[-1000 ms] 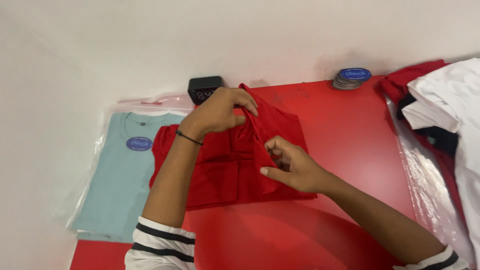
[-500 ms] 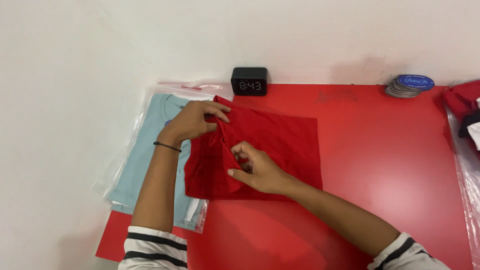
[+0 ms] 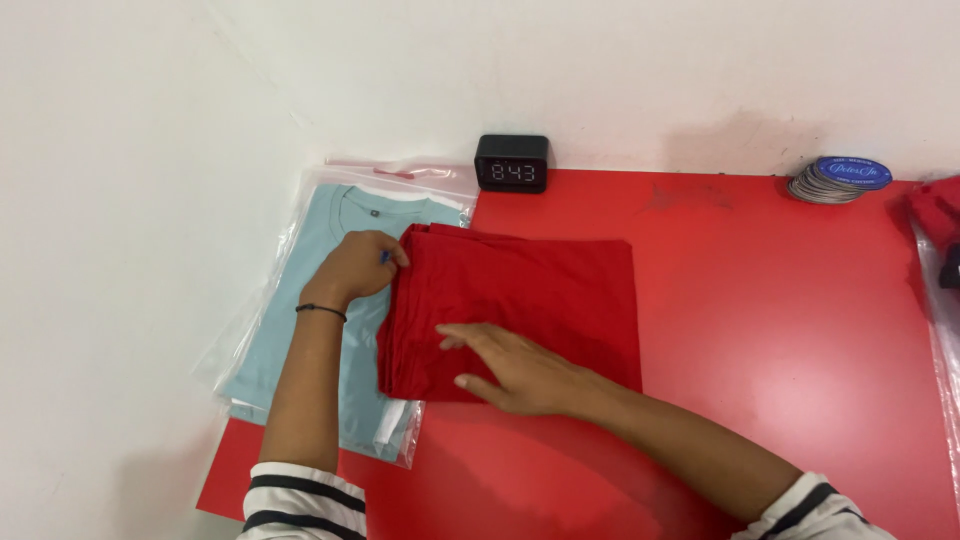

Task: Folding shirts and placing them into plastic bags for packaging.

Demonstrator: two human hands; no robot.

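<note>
— What's changed on the desk (image 3: 780, 300) in the last second?

— The red garment (image 3: 520, 310), bunched up and being pinched a moment ago, is now lying as a flat folded rectangle. The folding looks about finished.

— And the hands?

— The left hand (image 3: 352, 268) is curling at the garment's upper left corner, its fingertips touching the edge, grip unclear. The right hand (image 3: 520, 372) is pressing open-palmed on its lower front, smoothing. A bagged light-blue shirt (image 3: 300, 330) is lying just beside it, partly underneath.

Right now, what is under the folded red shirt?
The red table lies under most of the folded red shirt. Its left edge overlaps a light blue shirt in a clear bag. The right hand presses on top. Anything else beneath is covered.
</note>
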